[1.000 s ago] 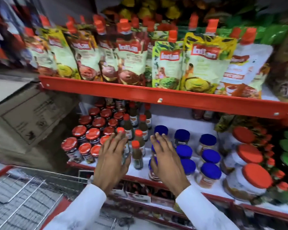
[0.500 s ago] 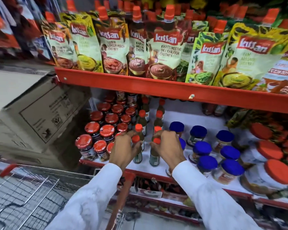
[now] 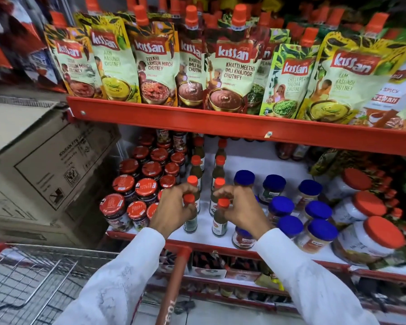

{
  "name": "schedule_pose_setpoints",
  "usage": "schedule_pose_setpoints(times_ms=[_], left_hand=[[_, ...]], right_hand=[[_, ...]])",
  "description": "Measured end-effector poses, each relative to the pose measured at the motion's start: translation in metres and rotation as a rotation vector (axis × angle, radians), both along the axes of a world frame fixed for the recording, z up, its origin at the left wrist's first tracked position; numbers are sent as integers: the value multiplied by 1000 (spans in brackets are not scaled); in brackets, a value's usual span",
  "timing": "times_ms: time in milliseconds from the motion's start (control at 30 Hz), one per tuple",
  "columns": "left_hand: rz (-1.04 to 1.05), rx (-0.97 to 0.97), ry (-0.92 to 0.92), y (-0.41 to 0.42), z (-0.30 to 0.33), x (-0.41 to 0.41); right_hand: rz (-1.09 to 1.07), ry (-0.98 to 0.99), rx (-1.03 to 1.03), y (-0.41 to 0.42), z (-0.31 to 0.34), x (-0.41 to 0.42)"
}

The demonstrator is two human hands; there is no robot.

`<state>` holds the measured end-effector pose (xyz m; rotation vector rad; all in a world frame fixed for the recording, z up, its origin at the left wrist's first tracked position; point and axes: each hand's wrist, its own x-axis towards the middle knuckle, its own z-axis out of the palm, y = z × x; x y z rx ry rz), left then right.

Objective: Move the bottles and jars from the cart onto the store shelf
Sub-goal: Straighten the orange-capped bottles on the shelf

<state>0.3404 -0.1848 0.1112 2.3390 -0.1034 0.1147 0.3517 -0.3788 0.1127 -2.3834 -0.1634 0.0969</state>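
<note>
Two rows of small dark sauce bottles with orange caps stand on the white store shelf (image 3: 251,165). My left hand (image 3: 171,209) grips the neck of the front left bottle (image 3: 189,222). My right hand (image 3: 240,207) grips the neck of the front right bottle (image 3: 219,225). Both bottles stand upright near the shelf's red front edge. Red-lidded jars (image 3: 145,190) stand to the left, blue-lidded jars (image 3: 314,227) to the right. The wire cart (image 3: 33,285) with its red handle (image 3: 174,277) sits below at the left.
A red upper shelf rail (image 3: 220,124) overhangs the bottles, loaded with chutney pouches (image 3: 230,69). A cardboard box (image 3: 45,170) stands to the left of the shelf. Large orange-lidded tubs (image 3: 370,240) fill the right end. A lower shelf (image 3: 244,266) holds more goods.
My hands went from flat and spread over the shelf to pinching the necks of the two front bottles. The view has moved closer and tilted up.
</note>
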Motion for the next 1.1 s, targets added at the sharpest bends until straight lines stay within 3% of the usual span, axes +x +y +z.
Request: schedule_pose_setpoints(times_ms=[333, 567, 800, 967, 1100], left_hand=[[142, 56, -31, -11, -2, 0], [64, -31, 29, -2, 2, 5], [-92, 30, 49, 2, 2, 2], [-161, 68, 2, 2, 1, 0], [-102, 39, -80, 2, -2, -3]], right_hand=[[-119, -21, -29, 4, -4, -5], [-78, 7, -42, 5, -4, -2], [-55, 6, -47, 8, -6, -3], [-57, -36, -45, 10, -8, -5], [-53, -30, -39, 10, -8, -6]])
